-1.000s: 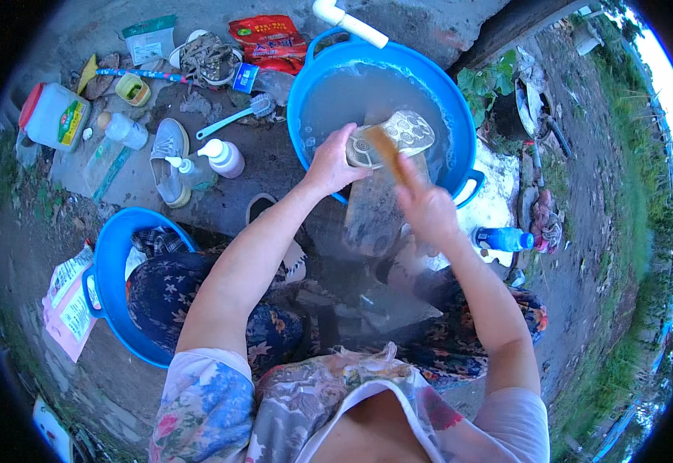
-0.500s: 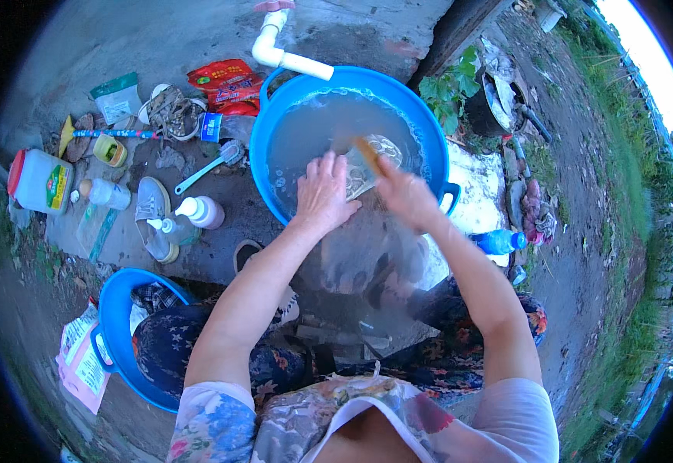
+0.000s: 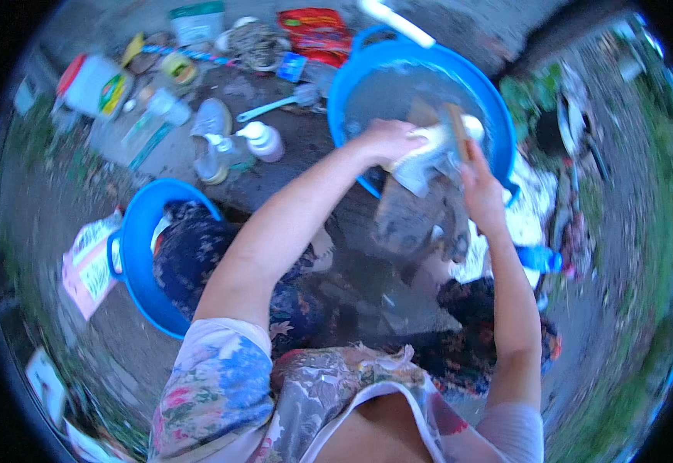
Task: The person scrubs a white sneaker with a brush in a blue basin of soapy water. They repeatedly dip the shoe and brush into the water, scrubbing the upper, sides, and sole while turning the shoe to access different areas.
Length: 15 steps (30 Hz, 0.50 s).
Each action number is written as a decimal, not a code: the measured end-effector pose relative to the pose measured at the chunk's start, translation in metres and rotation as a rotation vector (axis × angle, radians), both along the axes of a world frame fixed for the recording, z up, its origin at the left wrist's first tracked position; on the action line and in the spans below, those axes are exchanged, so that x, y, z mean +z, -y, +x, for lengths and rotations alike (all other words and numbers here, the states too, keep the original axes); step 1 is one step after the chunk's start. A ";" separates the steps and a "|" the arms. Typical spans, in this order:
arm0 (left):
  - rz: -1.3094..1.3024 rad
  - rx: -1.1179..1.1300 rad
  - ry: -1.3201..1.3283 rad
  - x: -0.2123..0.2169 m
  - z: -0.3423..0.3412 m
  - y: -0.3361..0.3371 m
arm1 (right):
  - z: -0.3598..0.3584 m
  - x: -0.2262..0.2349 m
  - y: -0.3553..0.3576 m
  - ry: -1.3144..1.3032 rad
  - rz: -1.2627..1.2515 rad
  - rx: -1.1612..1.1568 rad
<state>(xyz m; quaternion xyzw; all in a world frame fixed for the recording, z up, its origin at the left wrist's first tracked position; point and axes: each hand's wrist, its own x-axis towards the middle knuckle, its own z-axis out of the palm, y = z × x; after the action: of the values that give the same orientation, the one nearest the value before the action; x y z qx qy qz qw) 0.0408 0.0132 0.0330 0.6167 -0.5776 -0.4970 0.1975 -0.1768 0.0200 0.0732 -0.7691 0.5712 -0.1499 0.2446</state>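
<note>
Blue plastic forms the tub (image 3: 137,270) at left; a white pump bottle (image 3: 262,143) stands beyond it. The left hand (image 3: 389,143) has its fingers clamped on a pale shoe (image 3: 423,157) over the near rim of the basin (image 3: 337,104). Across the shoe, blurred, runs a wooden brush (image 3: 458,133), the fingers of the right hand (image 3: 481,191) closed around it. Farther right lies a blue bottle (image 3: 539,258).

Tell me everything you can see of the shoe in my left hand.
The shoe is pale, with a whitish band that looks like its sole edge and a blue-grey, cloth-like part hanging on the side nearer you. It is tilted, over the near side of the blue basin. Your left hand grips its left end; a brown brush in your right hand crosses in front of its other end. Blur hides finer details and whether the bristles touch it.
</note>
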 end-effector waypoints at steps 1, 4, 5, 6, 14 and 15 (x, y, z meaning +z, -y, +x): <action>-0.288 -0.034 0.169 -0.007 -0.008 0.000 | -0.012 -0.016 0.012 0.037 -0.073 0.001; -0.634 -0.096 0.623 0.015 -0.031 -0.008 | -0.013 -0.002 0.018 0.067 0.012 -0.003; -0.614 -0.076 0.646 0.006 -0.031 -0.012 | -0.004 0.011 0.010 0.157 0.106 -0.009; -0.624 -0.075 0.649 0.010 -0.038 -0.011 | 0.001 0.033 0.000 0.234 0.179 -0.045; -0.850 0.084 0.803 -0.093 -0.063 0.034 | 0.044 0.102 -0.068 0.766 0.552 0.135; -0.883 0.179 0.681 -0.106 -0.065 0.038 | 0.048 0.105 -0.073 0.839 0.606 0.142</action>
<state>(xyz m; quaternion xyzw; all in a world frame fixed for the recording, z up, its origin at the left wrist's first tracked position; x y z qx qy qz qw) -0.0246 -0.0252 -0.0731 0.6476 -0.7074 0.0376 0.2805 -0.1285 0.0925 0.1777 -0.5745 0.3882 -0.2561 0.6735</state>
